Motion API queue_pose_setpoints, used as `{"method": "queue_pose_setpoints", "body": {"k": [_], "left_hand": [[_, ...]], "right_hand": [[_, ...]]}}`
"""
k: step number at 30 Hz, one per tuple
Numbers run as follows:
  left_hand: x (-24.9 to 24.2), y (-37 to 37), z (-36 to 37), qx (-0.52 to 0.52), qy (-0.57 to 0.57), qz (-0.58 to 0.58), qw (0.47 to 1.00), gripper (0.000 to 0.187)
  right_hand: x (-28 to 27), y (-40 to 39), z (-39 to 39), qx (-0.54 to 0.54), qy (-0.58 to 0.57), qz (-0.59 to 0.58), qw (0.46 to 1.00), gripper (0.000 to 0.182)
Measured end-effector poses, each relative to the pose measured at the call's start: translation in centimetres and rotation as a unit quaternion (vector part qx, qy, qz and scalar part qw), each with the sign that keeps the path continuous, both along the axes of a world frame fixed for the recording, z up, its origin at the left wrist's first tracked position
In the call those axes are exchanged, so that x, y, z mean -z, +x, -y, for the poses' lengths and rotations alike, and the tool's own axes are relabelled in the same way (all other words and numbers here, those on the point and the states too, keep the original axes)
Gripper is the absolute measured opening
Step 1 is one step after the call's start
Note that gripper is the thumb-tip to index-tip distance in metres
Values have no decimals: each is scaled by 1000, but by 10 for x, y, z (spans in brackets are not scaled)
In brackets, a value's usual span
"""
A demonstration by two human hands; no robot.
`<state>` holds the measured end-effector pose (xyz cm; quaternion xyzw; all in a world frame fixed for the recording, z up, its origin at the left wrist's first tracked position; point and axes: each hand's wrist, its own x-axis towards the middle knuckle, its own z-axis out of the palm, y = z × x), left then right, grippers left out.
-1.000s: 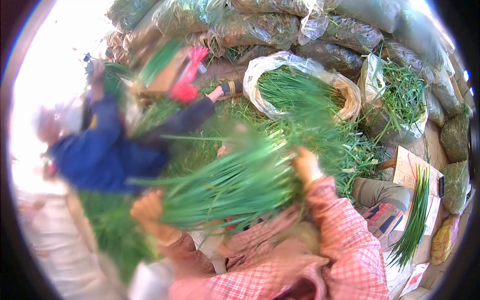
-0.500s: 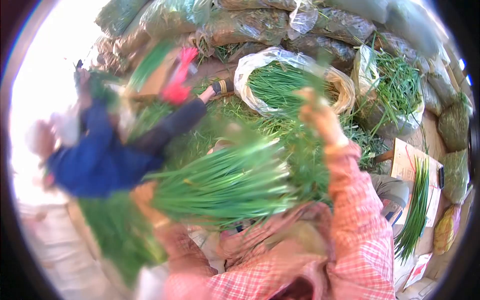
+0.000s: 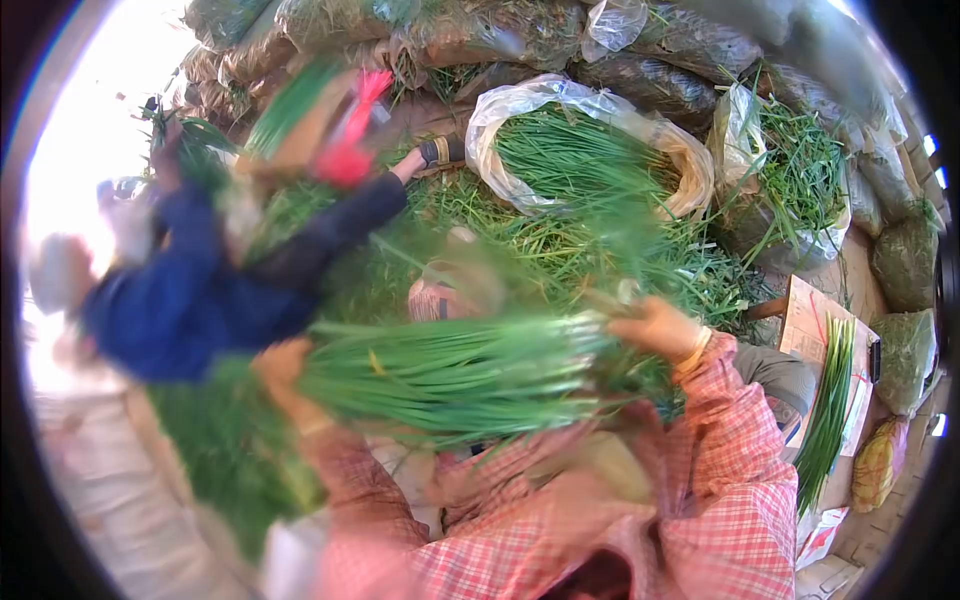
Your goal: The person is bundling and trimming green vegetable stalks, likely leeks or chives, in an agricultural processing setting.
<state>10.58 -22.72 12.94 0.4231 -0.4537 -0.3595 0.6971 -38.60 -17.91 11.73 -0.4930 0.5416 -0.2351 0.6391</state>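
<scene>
A thick bunch of long green stalks (image 3: pixel 450 375) lies crosswise in front of my body, its pale ends to the right. My left hand (image 3: pixel 288 375), blurred, is closed round the leafy left end. Beside the pale ends is my right hand (image 3: pixel 655 328), its fingers bent together; blurred green matter is near them, and I cannot make out what they hold. Loose green leaves (image 3: pixel 560 250) cover the ground beyond the bunch.
An open plastic bag (image 3: pixel 590 150) of green stalks stands ahead. Stuffed bags (image 3: pixel 490 50) are stacked behind it. Right, more stalks (image 3: pixel 828 415) rest on a cardboard-topped stand (image 3: pixel 805 310). A co-worker in blue (image 3: pixel 170 310) sits at left, leg outstretched.
My right hand has come down from above the bag to beside the bunch's pale ends. The bunch has levelled slightly, still in my left hand.
</scene>
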Motion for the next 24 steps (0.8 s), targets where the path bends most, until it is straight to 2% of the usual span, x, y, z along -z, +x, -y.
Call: {"method": "queue_pose_setpoints", "body": {"k": [1,2,3,5,7,9,10,12,13,14,16,18,19,21,23,24], "left_hand": [[-1,1,-2,-18,4,94,995,39],[-3,2,-3,-40,5,185,982,39],[3,8,-5,-22,5,101,995,38],[13,15,-16,-31,10,0,999,38],[19,16,-26,-75,15,-29,997,39],[22,13,-29,-113,15,-55,992,39],[19,11,-30,-114,13,-53,992,40],[8,2,-32,-102,4,-36,994,40],[1,-3,-34,-58,-16,-84,995,40],[-5,-8,-36,-15,-32,-132,991,40],[-14,-12,-41,133,-88,-344,925,40],[-23,-16,-45,213,-119,-336,910,37],[-27,-18,-47,254,-135,-330,899,36],[-27,-16,-51,286,-161,-310,892,30],[-3,-4,-53,287,-181,-296,893,25],[12,3,-52,282,-187,-284,897,23]], "right_hand": [[-2,-11,-3,-29,-63,-62,996,36],[18,-32,-8,57,-97,-43,993,32],[38,-59,-13,140,-132,-24,981,28],[16,-107,-24,364,-47,-45,929,24],[5,-124,-29,479,-51,-54,875,20],[4,-89,-28,446,-159,-86,877,23],[-3,-61,-23,356,-212,-122,902,22],[-27,12,-13,271,-262,-80,923,24],[-26,41,-6,264,-228,-42,936,32],[-22,64,0,228,-191,-79,951,41],[-12,94,12,151,-135,-157,966,60],[-10,111,21,92,-132,-269,950,80],[-10,116,26,54,-101,-274,955,80],[-5,127,26,46,-139,-152,977,73],[-9,130,30,66,-47,15,997,66],[4,132,34,33,-164,-21,986,60]]}}
